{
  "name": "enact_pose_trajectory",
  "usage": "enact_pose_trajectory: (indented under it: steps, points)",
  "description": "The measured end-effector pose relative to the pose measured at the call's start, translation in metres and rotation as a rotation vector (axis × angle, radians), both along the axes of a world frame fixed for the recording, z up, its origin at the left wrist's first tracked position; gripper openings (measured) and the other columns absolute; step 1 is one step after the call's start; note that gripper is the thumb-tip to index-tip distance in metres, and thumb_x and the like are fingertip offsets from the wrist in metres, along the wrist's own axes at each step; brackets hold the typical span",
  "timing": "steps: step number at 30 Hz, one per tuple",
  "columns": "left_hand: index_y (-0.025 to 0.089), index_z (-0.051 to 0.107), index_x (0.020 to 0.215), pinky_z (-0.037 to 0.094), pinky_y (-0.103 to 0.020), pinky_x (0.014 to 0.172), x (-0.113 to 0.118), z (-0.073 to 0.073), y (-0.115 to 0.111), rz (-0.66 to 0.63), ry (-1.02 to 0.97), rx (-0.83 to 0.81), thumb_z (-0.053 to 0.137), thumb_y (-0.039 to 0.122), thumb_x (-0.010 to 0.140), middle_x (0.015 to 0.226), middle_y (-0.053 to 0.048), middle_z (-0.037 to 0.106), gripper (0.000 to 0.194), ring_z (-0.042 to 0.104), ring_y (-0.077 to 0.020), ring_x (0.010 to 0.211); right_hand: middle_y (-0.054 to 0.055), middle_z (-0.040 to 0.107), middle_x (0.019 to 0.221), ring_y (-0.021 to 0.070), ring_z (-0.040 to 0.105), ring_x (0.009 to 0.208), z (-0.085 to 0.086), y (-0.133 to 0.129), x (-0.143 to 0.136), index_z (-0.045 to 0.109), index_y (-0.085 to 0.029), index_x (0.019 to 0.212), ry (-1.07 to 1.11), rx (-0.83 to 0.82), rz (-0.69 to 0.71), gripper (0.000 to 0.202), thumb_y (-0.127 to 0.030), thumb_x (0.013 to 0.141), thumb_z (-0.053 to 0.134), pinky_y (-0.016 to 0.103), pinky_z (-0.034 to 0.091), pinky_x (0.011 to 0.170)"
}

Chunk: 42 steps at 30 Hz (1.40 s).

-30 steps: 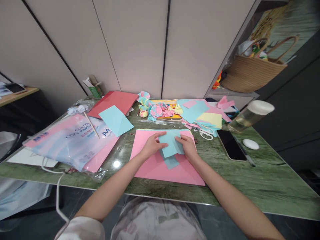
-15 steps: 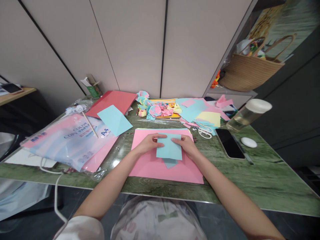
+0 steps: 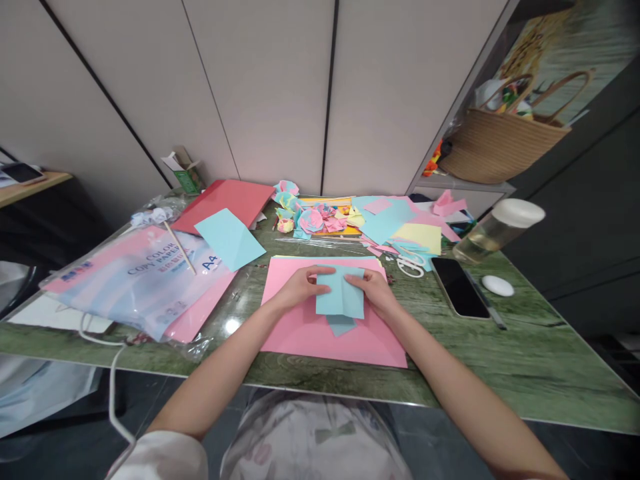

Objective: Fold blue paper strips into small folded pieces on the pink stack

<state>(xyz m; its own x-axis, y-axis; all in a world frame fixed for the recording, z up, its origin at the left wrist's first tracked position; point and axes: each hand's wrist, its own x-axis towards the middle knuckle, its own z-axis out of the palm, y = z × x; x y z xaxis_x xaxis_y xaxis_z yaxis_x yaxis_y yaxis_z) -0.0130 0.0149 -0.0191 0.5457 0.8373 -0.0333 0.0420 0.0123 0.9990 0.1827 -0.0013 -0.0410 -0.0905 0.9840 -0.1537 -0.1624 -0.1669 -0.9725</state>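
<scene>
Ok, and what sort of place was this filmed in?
A papercraft workspace, it seems, though home or office I can't tell: a creased blue sheet being held, flower-like paper pieces and white-handled scissors on the green desk.

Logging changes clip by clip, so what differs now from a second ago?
The small blue sheet has turned slightly clockwise, its lower edge now roughly level, and an upright crease shows more clearly. Nothing was visibly taken up or let go: the left hand and right hand still grip it. The pink paper, phone and bottle stayed put.
</scene>
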Motion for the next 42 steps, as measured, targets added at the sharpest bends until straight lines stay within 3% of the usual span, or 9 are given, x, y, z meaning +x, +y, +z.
enact_pose_trajectory:
  steps: [13, 19, 38, 42]
  points:
    - [0.021, 0.053, 0.111, 0.048, -0.029, 0.068, 0.0014, 0.0044, -0.0039, 0.032, -0.004, 0.011, 0.068, 0.028, 0.061, 0.107, -0.007, 0.054, 0.052, 0.056, -0.0171, 0.083, 0.006, 0.067, 0.086, 0.0203, 0.061, 0.074, 0.0000, 0.0016, 0.0026, 0.064, -0.017, 0.085, 0.024, -0.037, 0.021, 0.035, -0.039, 0.057, 0.069, 0.032, 0.046, 0.069]
    - [0.022, 0.053, 0.110, 0.049, -0.027, 0.064, 0.0060, 0.0040, -0.0064, 0.103, -0.001, 0.062, 0.070, 0.029, 0.058, 0.111, -0.007, 0.050, 0.055, 0.056, -0.0151, 0.080, 0.006, 0.067, 0.087, 0.0211, 0.061, 0.077, -0.0008, 0.0015, -0.0007, 0.063, -0.017, 0.085, 0.021, 0.013, -0.038, 0.038, -0.041, 0.056, 0.068, 0.034, 0.046, 0.072]
    - [0.019, 0.051, 0.112, 0.049, -0.028, 0.063, 0.0039, 0.0061, -0.0067, 0.115, -0.037, 0.022, 0.067, 0.023, 0.062, 0.106, -0.008, 0.054, 0.053, 0.057, -0.0150, 0.077, 0.003, 0.067, 0.078, 0.0170, 0.060, 0.067, -0.0031, 0.0026, 0.0008, 0.063, -0.017, 0.081, 0.072, 0.018, -0.078, 0.032, -0.039, 0.059, 0.067, 0.029, 0.046, 0.064]
    - [0.019, 0.051, 0.112, 0.048, -0.027, 0.063, 0.0016, 0.0050, -0.0046, 0.105, -0.034, 0.018, 0.067, 0.024, 0.061, 0.100, -0.007, 0.057, 0.054, 0.056, -0.0152, 0.076, 0.004, 0.067, 0.077, 0.0164, 0.060, 0.065, 0.0021, 0.0010, 0.0036, 0.063, -0.017, 0.083, 0.078, -0.043, 0.011, 0.031, -0.040, 0.061, 0.066, 0.028, 0.046, 0.060]
